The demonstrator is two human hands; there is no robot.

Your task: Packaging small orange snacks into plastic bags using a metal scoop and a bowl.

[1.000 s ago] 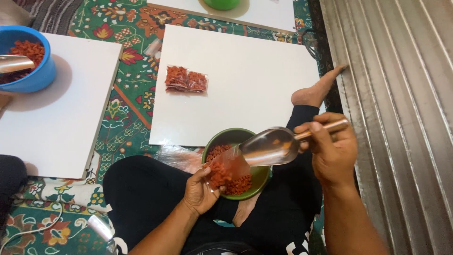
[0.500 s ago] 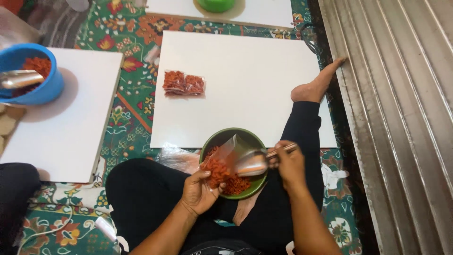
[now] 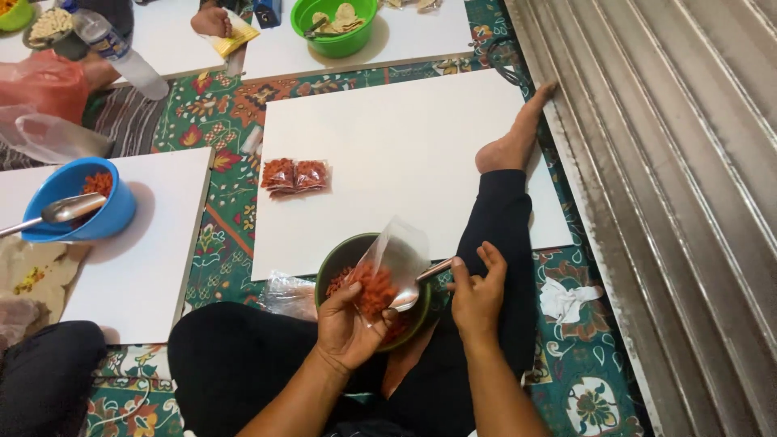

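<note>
My left hand (image 3: 346, 324) holds a small clear plastic bag (image 3: 387, 263), partly filled with red-orange snack pieces, over a dark green bowl (image 3: 333, 257) that rests on my lap. My right hand (image 3: 476, 293) grips the handle of a metal spoon (image 3: 414, 290) whose scoop sits in the bowl just beside the bag. Two filled, sealed bags (image 3: 295, 176) of the same red snack lie on the white board (image 3: 405, 146) in front of me.
A blue bowl (image 3: 81, 212) with a metal spoon (image 3: 58, 212) sits on a white board at the left. A green bowl (image 3: 335, 24) of crackers, a plastic bottle (image 3: 116, 50) and another person's foot (image 3: 212, 19) are at the top. A metal shutter (image 3: 672, 162) runs along the right. Spare plastic bags (image 3: 287, 293) lie by my knee.
My right hand has lowered the spoon from above the bowl down into it. The bag in my left hand has been lifted upright. The view has widened upward.
</note>
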